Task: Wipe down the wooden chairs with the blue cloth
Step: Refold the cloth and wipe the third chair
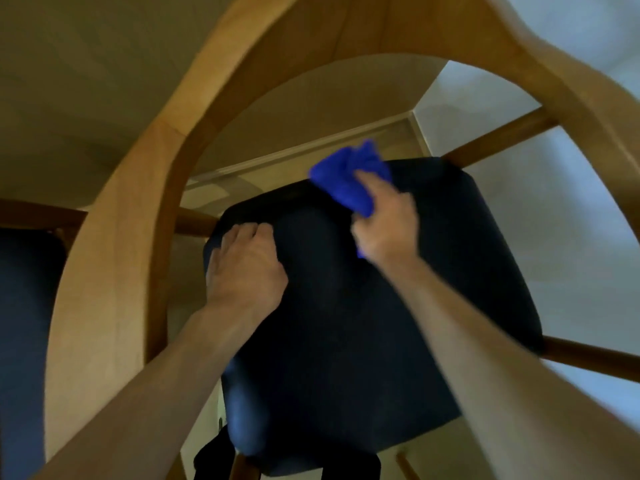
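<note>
A wooden chair with a curved light-wood back [114, 258] arches over the view, and its dark navy seat cushion [398, 323] fills the middle. My right hand [388, 223] grips the bunched blue cloth [349, 178] at the far edge of the seat. My left hand [246, 268] rests on the seat's left side with its fingers curled against the cushion, holding nothing that I can see. Motion blur softens both hands.
A second chair's dark seat [24, 341] shows at the left edge. Darker wooden rails [498, 140] run out from the seat at right and left. Pale floor lies to the right, a beige wall and skirting board behind.
</note>
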Tool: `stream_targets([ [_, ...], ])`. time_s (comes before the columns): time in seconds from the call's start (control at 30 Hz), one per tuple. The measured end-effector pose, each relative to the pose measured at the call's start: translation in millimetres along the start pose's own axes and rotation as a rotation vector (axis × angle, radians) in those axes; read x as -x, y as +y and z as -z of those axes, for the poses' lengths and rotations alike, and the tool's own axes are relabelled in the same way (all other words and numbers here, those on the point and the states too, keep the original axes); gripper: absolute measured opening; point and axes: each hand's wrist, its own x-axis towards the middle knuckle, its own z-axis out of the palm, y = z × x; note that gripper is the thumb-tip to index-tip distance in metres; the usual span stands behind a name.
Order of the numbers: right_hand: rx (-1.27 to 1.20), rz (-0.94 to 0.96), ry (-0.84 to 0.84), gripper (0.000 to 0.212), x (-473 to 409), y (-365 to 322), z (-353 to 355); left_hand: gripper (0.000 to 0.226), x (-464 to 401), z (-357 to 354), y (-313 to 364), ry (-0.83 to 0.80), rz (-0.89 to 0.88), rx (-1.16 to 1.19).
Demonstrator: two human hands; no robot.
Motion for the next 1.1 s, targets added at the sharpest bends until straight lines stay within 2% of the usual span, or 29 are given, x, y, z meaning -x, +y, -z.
stream_targets([
  [0.17,-0.140,0.446,-0.354,0.070,59.8,-49.6,-38.0,0.035,39.7,-21.1,-17.1,-0.031,0.161,0.054],
  [0.23,-0.179,0.527,-0.485,0.068,64.4,-37.2,-28.6,0.035,59.7,-36.4,-21.9,-0.041,0.178,0.085],
  [0.3,-0.362,0.479,-0.529,0.063,66.3,-15.2,-8.2,0.042,76.4,-51.4,-21.5,-0.046,0.145,0.122],
  [0.37,-0.555,0.261,-0.349,0.059,64.0,23.4,21.5,0.049,87.1,-63.1,-16.7,-0.053,0.087,0.150],
  [0.4,-0.564,0.154,-0.216,0.059,59.0,48.3,39.4,0.050,89.9,-67.5,-13.8,-0.055,0.061,0.165],
  [0.47,-0.377,0.016,0.050,0.052,45.5,105.7,76.0,0.050,92.7,-73.6,-8.4,-0.056,0.024,0.177],
  [0.53,-0.201,-0.097,0.213,0.044,38.4,155.0,101.4,0.049,92.1,-77.6,-5.7,-0.030,-0.005,0.164],
  [0.6,-0.110,-0.203,0.195,0.036,41.0,182.8,101.0,0.049,90.3,-78.7,-6.5,-0.006,-0.018,0.125],
  [0.67,-0.014,-0.205,0.171,0.030,46.1,183.8,81.9,0.047,88.3,-79.2,-12.4,-0.020,-0.020,0.038],
  [0.8,-0.164,-0.130,0.213,0.045,53.9,99.4,25.5,0.043,96.6,-81.0,-26.3,-0.137,0.134,-0.053],
  [0.87,-0.162,0.115,0.105,0.057,78.4,33.3,-11.2,0.043,104.7,-84.6,-28.1,-0.263,0.160,-0.096],
  [0.97,-0.093,0.446,-0.263,0.068,116.5,-40.5,-45.8,0.049,111.4,-86.9,-28.5,-0.418,0.125,-0.167],
  [1.03,-0.044,0.590,-0.495,0.070,112.4,-41.1,-40.5,0.047,109.8,-81.7,-26.9,-0.437,0.112,-0.180],
  [1.1,-0.092,0.677,-0.608,0.066,95.9,-17.5,-12.8,0.045,109.1,-76.6,-24.4,-0.442,0.119,-0.171],
])
